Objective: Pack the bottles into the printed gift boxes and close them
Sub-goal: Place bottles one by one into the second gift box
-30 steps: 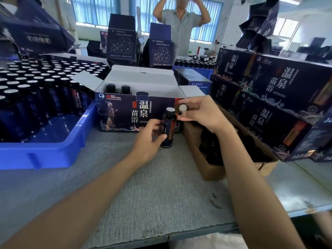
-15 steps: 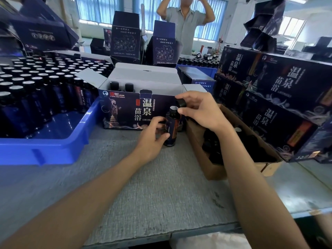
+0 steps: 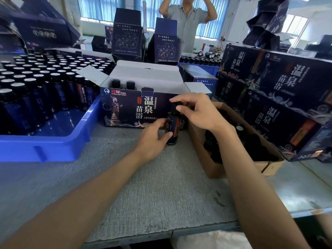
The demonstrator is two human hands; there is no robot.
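One bottle, fingers round body and cap

The open gift box is dark navy, printed with white and gold characters, a pale line-drawn figure and a small red seal; its flaps are white inside. The held bottle is dark with an orange-red label band. The tray is bright blue, its bottles dark with silvery tops. The carton is plain brown, the table speckled grey.
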